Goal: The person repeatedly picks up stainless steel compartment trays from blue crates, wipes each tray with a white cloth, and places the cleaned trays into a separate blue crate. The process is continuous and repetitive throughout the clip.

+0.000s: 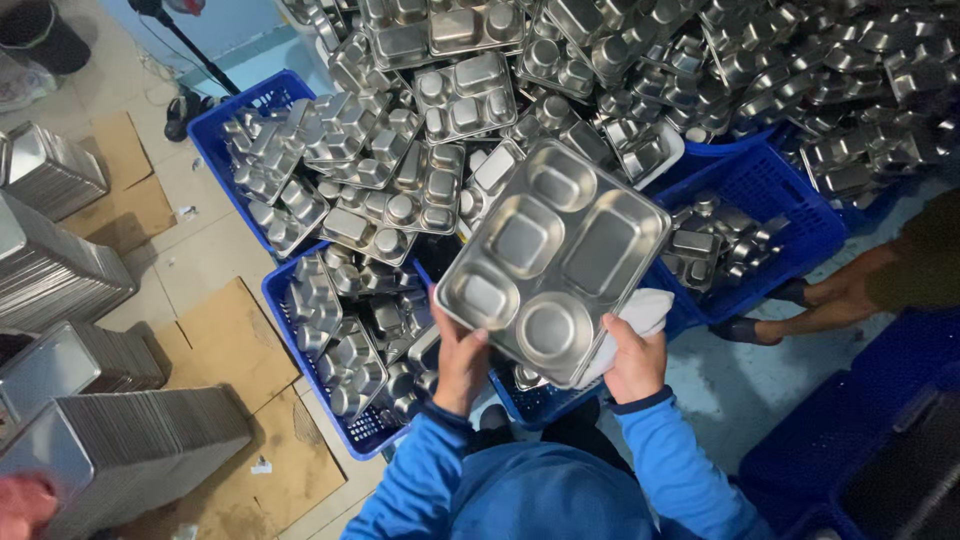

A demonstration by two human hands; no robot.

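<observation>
A steel compartment tray (553, 258) with five recesses is held tilted, face up, above the blue crates (770, 190). The left hand (461, 362) grips its lower left edge, fingers clenched on the rim. The right hand (634, 362) supports the lower right edge, fingers closed on a white cloth (640, 312) pressed against the tray's underside. Both sleeves are blue. Below and beyond, a large heap of identical trays (440, 120) fills the crates. Neat tray stacks (120, 430) stand at left on cardboard sheets (235, 335). Another person's feet (800, 310) show at right.
</observation>
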